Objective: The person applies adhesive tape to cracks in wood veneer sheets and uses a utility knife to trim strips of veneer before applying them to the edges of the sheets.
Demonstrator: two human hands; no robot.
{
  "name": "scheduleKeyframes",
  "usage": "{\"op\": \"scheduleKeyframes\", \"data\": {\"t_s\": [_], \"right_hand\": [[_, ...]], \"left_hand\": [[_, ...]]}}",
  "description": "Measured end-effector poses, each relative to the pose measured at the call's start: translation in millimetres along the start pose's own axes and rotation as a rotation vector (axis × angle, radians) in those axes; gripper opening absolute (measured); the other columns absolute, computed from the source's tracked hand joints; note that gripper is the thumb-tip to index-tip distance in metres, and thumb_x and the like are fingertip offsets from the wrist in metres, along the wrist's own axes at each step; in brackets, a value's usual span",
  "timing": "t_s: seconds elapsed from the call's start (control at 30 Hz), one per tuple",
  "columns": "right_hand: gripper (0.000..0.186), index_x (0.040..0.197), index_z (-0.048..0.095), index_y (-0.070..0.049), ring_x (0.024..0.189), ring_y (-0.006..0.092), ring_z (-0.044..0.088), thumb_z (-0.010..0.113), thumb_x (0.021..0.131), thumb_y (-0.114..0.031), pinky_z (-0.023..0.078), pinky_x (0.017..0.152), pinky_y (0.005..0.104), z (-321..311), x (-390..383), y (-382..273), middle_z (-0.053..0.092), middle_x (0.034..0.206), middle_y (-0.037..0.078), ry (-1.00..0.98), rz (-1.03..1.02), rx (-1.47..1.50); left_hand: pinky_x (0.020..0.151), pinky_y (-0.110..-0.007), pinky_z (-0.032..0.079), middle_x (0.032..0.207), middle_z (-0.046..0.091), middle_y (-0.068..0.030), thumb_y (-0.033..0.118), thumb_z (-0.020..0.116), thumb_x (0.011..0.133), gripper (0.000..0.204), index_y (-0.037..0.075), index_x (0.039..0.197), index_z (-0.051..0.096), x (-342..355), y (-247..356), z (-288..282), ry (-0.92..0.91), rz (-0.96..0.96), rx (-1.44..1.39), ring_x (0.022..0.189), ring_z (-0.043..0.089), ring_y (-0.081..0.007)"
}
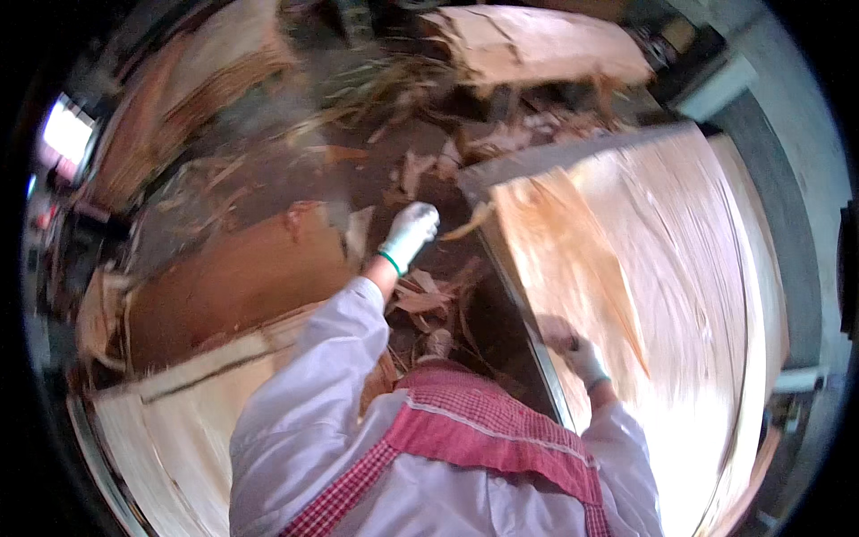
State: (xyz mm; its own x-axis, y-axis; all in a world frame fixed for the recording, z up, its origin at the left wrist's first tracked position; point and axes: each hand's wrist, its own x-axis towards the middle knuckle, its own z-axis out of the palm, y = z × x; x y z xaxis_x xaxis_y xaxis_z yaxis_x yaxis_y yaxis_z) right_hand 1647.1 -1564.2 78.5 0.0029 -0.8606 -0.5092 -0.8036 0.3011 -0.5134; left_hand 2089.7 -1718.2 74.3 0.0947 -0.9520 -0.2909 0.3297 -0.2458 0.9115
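My left hand (412, 228), in a pale glove with a green cuff, is raised over the debris-strewn floor, fingers curled closed. A narrow veneer strip (470, 219) hangs just beside it; I cannot tell whether I hold it. My gloved right hand (580, 356) is on or just above a torn orange-tan veneer piece (568, 251), low by its left side, its fingers too blurred to read. That piece lies on a broad stack of pale, wrinkled veneer sheets (689, 268) with a straight metal edge along its left.
Brown boards (224, 295) and pale sheets (170, 447) lie at left. More stacks stand at upper left (188, 80) and top (537, 45). Scraps (420, 295) litter the floor (358, 188) between them. A grey strip of flooring (761, 161) curves along the far right.
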Motion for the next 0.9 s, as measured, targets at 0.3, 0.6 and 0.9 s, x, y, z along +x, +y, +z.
{"op": "scheduleKeyframes", "data": {"t_s": [0.3, 0.6, 0.9], "right_hand": [[0.037, 0.106, 0.066, -0.008, 0.084, 0.0359, 0.066, 0.075, 0.072, -0.021, 0.051, 0.074, 0.0415, -1.6, -9.5, -34.6, 0.068, 0.091, 0.020, 0.012, 0.062, -0.029], [0.029, 0.093, 0.065, -0.004, 0.067, 0.0305, 0.062, 0.074, 0.076, -0.025, 0.047, 0.063, 0.0412, 4.8, -9.9, -11.1, 0.064, 0.075, 0.018, 0.110, 0.019, -0.003], [0.030, 0.096, 0.066, -0.004, 0.072, 0.0342, 0.063, 0.076, 0.074, -0.023, 0.048, 0.067, 0.0407, 5.4, -7.6, -7.8, 0.065, 0.079, 0.020, 0.131, -0.004, 0.017]], "left_hand": [[0.083, -0.041, 0.049, 0.098, 0.067, -0.0161, 0.034, 0.066, 0.085, 0.034, 0.004, 0.101, 0.065, 84.6, 34.2, 96.1, -0.179, 0.479, 0.968, 0.095, 0.064, -0.0316], [0.077, -0.044, 0.045, 0.079, 0.061, -0.0096, 0.008, 0.065, 0.079, 0.011, 0.008, 0.085, 0.055, 25.2, 54.6, 138.5, -0.369, 0.968, 1.178, 0.081, 0.059, -0.0318], [0.083, -0.042, 0.047, 0.086, 0.059, -0.0070, 0.012, 0.064, 0.083, 0.012, 0.009, 0.085, 0.053, -16.9, 76.6, 126.7, -0.832, 0.831, 1.105, 0.087, 0.061, -0.0267]]}}
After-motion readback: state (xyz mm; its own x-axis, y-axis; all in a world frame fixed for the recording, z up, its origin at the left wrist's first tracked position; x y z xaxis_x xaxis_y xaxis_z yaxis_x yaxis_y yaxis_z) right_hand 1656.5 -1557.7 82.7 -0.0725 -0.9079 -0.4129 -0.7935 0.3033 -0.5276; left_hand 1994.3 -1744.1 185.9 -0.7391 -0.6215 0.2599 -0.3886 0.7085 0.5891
